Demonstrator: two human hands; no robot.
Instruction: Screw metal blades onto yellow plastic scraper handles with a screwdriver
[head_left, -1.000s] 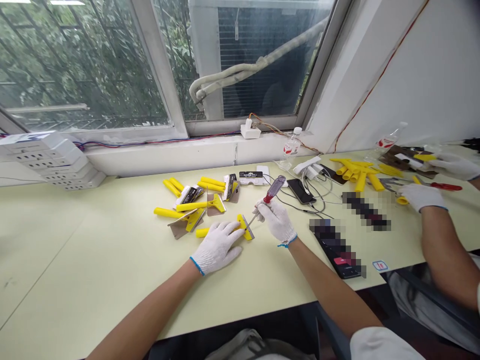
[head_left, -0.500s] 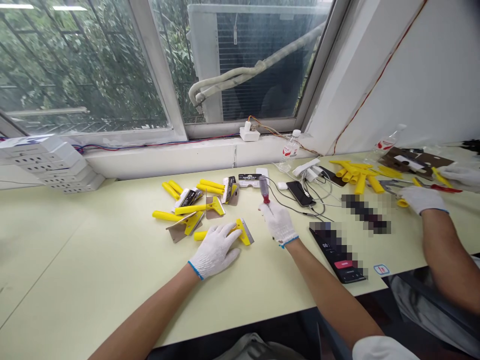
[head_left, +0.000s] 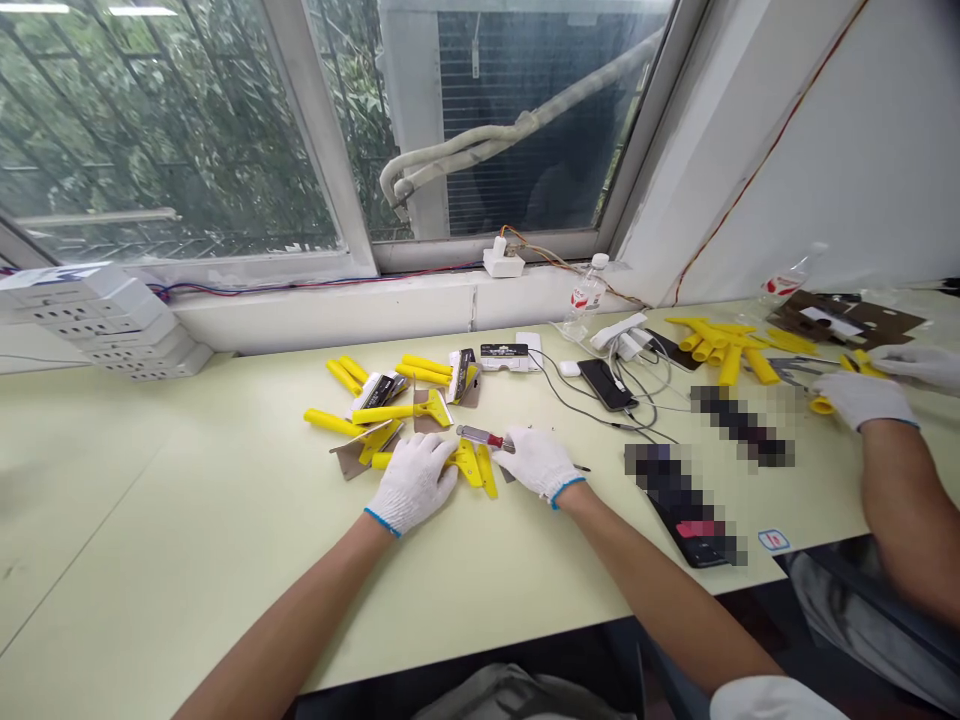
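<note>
My left hand (head_left: 416, 480), in a white knitted glove, is wrapped round the handle of a yellow scraper (head_left: 469, 464) lying on the table. A narrow yellow strip (head_left: 488, 473) sits just right of the scraper's head, apart from it. My gloved right hand (head_left: 541, 462) is closed on a screwdriver (head_left: 480, 436), whose clear and red handle points left; a dark tip shows past the hand's other side. Under its fingertips is a grey blade (head_left: 507, 474), mostly hidden; I cannot tell whether they grip it. More yellow scrapers (head_left: 397, 412) lie behind my left hand, some with cardboard pieces.
Behind lie black-and-white packs (head_left: 504, 352), cables and a phone (head_left: 606, 385). Another phone (head_left: 701, 540) is by my right forearm. A bottle (head_left: 586, 298) stands near the window. At right, a co-worker's gloved hands (head_left: 866, 400) work beside yellow handles (head_left: 724, 350). White boxes (head_left: 112, 315) are stacked left.
My right hand has moved down and left to the scraper's head, and the screwdriver has gone from upright to nearly flat. The yellow strip and blade have come away from the head.
</note>
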